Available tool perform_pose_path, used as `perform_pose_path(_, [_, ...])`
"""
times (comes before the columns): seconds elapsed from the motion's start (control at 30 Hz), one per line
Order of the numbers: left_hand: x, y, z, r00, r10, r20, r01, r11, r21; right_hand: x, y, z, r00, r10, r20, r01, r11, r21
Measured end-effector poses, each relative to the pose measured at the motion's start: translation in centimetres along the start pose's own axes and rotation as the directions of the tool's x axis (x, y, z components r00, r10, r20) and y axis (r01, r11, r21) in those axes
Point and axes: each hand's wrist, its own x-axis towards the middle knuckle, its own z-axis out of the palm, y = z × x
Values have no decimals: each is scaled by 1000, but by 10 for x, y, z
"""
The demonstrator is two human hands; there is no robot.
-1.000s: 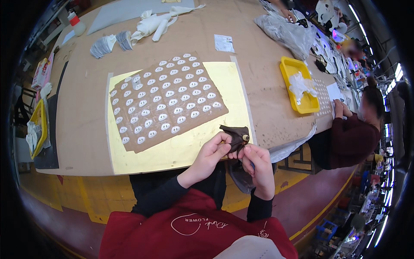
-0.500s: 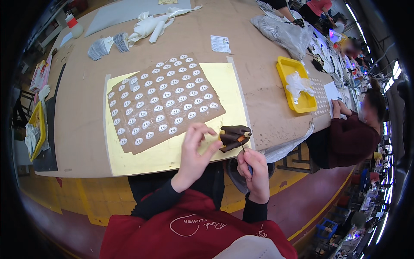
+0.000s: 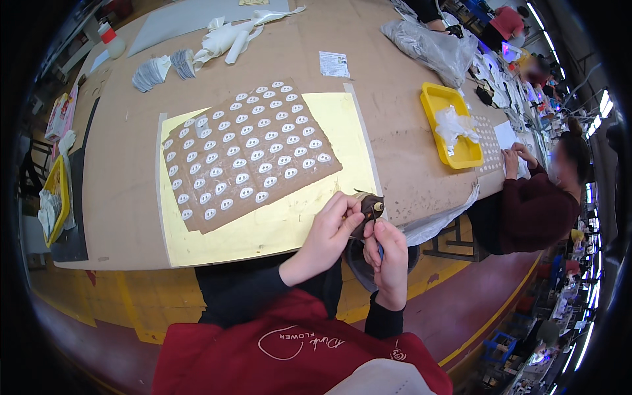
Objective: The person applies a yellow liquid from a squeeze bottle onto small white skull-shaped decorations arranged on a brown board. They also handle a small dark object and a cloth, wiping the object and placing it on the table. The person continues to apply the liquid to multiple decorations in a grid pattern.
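Note:
At the front edge of the table, a dark brown wrapped object (image 3: 372, 205) with a pale round tip lies on the yellow sheet's right corner. My left hand (image 3: 331, 232) is closed against its left side, fingers pinched; whatever they hold is hidden. Just right of it, my right hand (image 3: 391, 257) grips a thin tool with a blue handle (image 3: 380, 251), its upper end close to the brown object and my left fingertips. A brown sheet (image 3: 253, 209) bearing rows of white oval pieces, each with two dark spots, lies on the yellow sheet (image 3: 289, 234) left of my hands.
A yellow tray (image 3: 454, 161) with white crumpled material stands at right, near a seated co-worker (image 3: 543, 204). Grey-white stacked pieces (image 3: 153, 74) and white gloves (image 3: 224, 43) lie at the far left. Below the table edge sits a dark bin (image 3: 359, 266).
My left hand has moved right from open air to the brown object, its fingers closing. The brown object is now partly covered. My right hand stays nearly in place with the tool.

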Motion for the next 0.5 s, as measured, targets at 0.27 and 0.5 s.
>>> perform_pose_path(0.27, [-10,-1,12,999,-3,-44,2,1000,-19,0,9,-3,996,-50,-73,46,998,-48])
perform_pose_path(0.5, [-8,-1,2,985,-171,-19,162,962,-218,-5,10,-4,993,-82,-86,74,992,-99])
